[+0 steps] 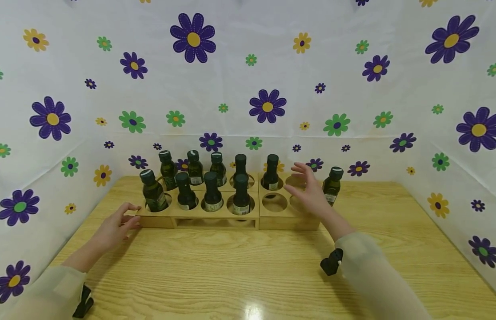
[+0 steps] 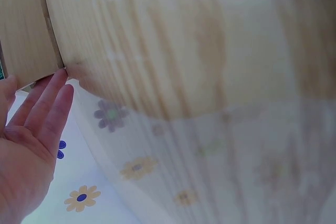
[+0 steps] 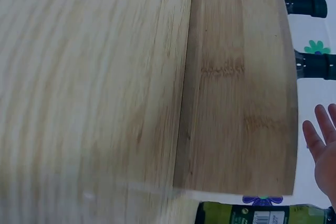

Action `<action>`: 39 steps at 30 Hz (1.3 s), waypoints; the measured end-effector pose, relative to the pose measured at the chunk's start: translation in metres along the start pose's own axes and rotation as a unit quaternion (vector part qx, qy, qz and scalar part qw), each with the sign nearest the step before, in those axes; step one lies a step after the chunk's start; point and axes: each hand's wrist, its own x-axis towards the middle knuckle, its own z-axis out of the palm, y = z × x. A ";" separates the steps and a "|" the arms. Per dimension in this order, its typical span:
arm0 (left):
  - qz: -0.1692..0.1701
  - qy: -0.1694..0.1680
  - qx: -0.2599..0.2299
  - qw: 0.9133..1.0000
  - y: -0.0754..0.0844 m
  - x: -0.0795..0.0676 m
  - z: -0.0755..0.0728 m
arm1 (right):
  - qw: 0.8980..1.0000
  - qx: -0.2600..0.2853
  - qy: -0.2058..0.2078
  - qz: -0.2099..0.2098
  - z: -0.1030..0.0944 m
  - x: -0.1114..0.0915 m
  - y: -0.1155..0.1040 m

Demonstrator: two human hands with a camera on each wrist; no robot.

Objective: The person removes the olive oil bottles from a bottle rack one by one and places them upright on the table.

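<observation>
A long wooden bottle rack (image 1: pixel 288 223) with two rows of round holes stands on the table. Several dark green bottles with black caps (image 1: pixel 212 191) fill its left and middle holes, with one more bottle (image 1: pixel 272 173) in the back row further right. My left hand (image 1: pixel 112 229) is at the rack's left end; in the left wrist view its nearly straight fingers (image 2: pixel 46 103) touch the rack's end. Over the right-hand holes hovers my right hand (image 1: pixel 310 193), fingers spread and holding nothing. Beside it, a bottle (image 1: pixel 332 186) stands just off the rack's right end, partly hidden by the hand.
At the front right of the rack is a hole without a bottle (image 1: pixel 274 202). White cloth with printed flowers (image 1: pixel 232 80) walls in the back and both sides of the wood-grain table (image 1: pixel 216 266).
</observation>
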 end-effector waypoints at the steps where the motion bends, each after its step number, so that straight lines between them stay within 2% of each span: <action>1: 0.000 0.000 -0.001 1.000 0.000 0.000 0.000 | 1.000 0.000 -0.001 0.007 0.003 0.002 0.001; 14: -0.002 -0.002 0.003 1.000 0.000 0.001 -0.002 | 0.996 -0.027 -0.043 0.075 0.025 0.022 0.007; 26: -0.008 -0.006 -0.004 1.000 -0.001 0.001 -0.001 | 0.992 0.000 -0.049 0.116 0.038 0.034 0.011; 30: -0.011 -0.005 0.000 1.000 -0.003 0.002 -0.002 | 0.992 -0.003 -0.048 0.118 0.041 0.036 0.012; 39: -0.007 -0.007 -0.002 1.000 -0.002 0.002 -0.002 | 0.992 -0.060 -0.044 0.103 0.045 0.037 0.013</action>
